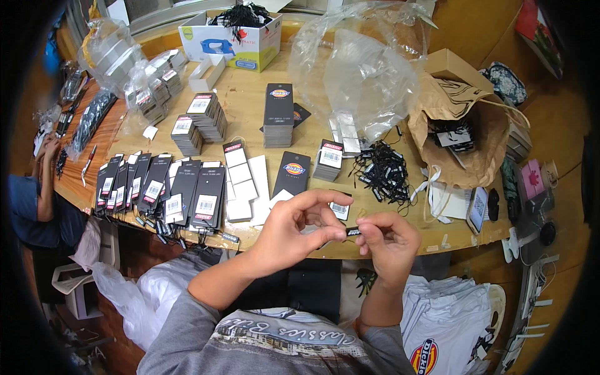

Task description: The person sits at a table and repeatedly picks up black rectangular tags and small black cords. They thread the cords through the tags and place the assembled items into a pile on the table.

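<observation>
In front of me, above the table's near edge, both hands meet at a small black plastic tag fastener point(354, 232). My left hand point(299, 228) pinches its left end between thumb and forefinger. The fingers of my right hand point(389, 240) are closed on its other end. Just beyond the fingertips lies a small barcode tag point(339, 210), partly hidden by my left hand. A black hang tag point(292, 172) rests farther back. To the right is a tangled heap of black tag strings point(381, 172) with similar fasteners.
Overlapping black hang tags point(153, 183) spread along the left front edge. Tag stacks point(278, 119) stand mid-table. Behind are a carton point(231, 40) of strings and a clear plastic bag point(369, 69). A paper bag point(462, 144) and phone point(477, 209) are right. Another person's arm point(45, 181) is far left.
</observation>
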The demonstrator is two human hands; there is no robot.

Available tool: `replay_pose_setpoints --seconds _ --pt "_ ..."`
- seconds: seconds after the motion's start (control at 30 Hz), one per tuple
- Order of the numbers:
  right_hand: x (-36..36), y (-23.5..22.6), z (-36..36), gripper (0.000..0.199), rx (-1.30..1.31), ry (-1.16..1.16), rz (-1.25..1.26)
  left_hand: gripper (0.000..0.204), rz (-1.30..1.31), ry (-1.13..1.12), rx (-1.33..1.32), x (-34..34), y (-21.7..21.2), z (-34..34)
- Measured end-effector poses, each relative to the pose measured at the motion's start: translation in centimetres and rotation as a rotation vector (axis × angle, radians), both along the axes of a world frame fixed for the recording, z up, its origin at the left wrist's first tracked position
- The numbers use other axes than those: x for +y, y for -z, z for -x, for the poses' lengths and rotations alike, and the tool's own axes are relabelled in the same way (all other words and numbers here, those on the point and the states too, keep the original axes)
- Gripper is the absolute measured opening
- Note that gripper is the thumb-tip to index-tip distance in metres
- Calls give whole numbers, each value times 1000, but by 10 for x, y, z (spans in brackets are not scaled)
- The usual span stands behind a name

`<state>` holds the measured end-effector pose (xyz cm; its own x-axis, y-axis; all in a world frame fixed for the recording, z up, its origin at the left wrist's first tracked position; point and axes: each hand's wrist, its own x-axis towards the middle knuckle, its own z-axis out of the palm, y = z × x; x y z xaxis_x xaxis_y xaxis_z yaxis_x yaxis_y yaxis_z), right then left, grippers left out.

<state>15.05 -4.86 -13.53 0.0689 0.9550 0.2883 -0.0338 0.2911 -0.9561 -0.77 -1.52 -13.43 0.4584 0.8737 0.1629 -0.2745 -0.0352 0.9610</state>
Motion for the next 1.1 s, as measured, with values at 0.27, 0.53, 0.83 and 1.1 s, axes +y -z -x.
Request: replay_pose_setpoints --seconds 0.27,0.53,0.83,1.1 --pt "-3 2 2 8 84 -149 48 45 165 238 -114 11 4 5" --pt "-5 -3 13 6 -44 -62 26 29 -31 169 47 2 5 15" --pt "-4 -45 30 21 -197 -61 -234 18 -619 365 189 -6 -8 49" --pt "0 -78 75 21 -246 -307 -232 39 -475 775 -146 -14 -18 112"
